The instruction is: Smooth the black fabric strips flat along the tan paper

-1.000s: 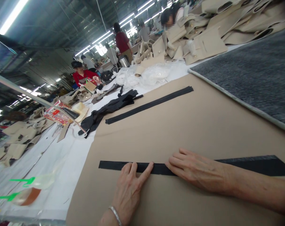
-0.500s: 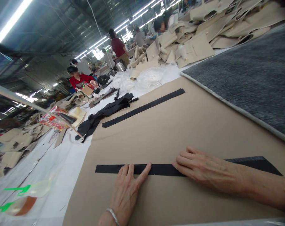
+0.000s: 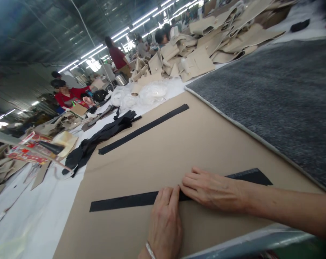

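Grip open: left hand [image 3: 165, 221] and right hand [image 3: 212, 190] pressed flat on near strip [image 3: 119, 202], low on brown sheet [image 3: 184, 151]; second strip [image 3: 143, 128] lay done, farther up sheet.

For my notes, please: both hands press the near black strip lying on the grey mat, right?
No: in the head view the left hand and right hand press the near black strip on the tan sheet, not the grey mat.

Head camera, tilted, close above table [image 3: 141, 169], facing forward-down.
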`<move>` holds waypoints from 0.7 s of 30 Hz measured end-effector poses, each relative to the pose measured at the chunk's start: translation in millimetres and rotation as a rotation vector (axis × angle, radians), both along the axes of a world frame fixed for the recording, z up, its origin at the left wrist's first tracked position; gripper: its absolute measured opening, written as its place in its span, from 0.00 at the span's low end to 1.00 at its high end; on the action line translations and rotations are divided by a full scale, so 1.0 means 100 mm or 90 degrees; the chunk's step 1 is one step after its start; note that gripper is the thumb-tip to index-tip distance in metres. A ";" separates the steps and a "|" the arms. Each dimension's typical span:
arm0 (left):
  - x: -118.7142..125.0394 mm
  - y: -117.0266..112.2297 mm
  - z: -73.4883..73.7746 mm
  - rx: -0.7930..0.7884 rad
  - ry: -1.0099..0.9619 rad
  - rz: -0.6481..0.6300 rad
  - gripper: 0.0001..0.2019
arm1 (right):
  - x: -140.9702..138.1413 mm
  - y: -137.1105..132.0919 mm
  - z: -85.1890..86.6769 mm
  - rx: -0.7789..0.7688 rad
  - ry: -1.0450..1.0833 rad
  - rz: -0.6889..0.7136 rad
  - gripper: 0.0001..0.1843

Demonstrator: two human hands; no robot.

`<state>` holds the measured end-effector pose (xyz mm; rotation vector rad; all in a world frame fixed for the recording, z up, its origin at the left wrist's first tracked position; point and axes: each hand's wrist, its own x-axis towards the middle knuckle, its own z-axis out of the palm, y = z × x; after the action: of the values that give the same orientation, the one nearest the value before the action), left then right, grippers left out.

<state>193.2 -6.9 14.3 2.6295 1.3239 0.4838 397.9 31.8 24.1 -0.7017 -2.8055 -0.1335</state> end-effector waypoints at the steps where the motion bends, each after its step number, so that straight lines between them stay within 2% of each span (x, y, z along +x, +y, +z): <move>1: -0.02 0.00 -0.02 0.003 -0.003 -0.005 0.24 | 0.03 0.00 0.00 -0.003 -0.001 -0.003 0.06; 5: -0.09 0.01 -0.03 0.017 -0.002 -0.023 0.24 | 0.14 -0.01 -0.02 -0.010 0.015 -0.002 0.07; 12: -0.06 0.01 -0.03 0.048 0.029 -0.051 0.28 | 0.27 -0.05 -0.06 0.001 0.018 0.007 0.07; 16: -0.06 -0.01 -0.02 0.034 0.114 -0.043 0.34 | 0.36 -0.07 -0.08 -0.003 0.016 0.000 0.06; 21: 0.02 -0.02 0.07 0.000 0.210 -0.025 0.41 | 0.48 -0.12 -0.09 0.007 0.026 -0.016 0.05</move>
<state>195.2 -8.8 21.7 2.8172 1.3512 0.0433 445.9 20.0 15.3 -0.7298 -2.7565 -0.1374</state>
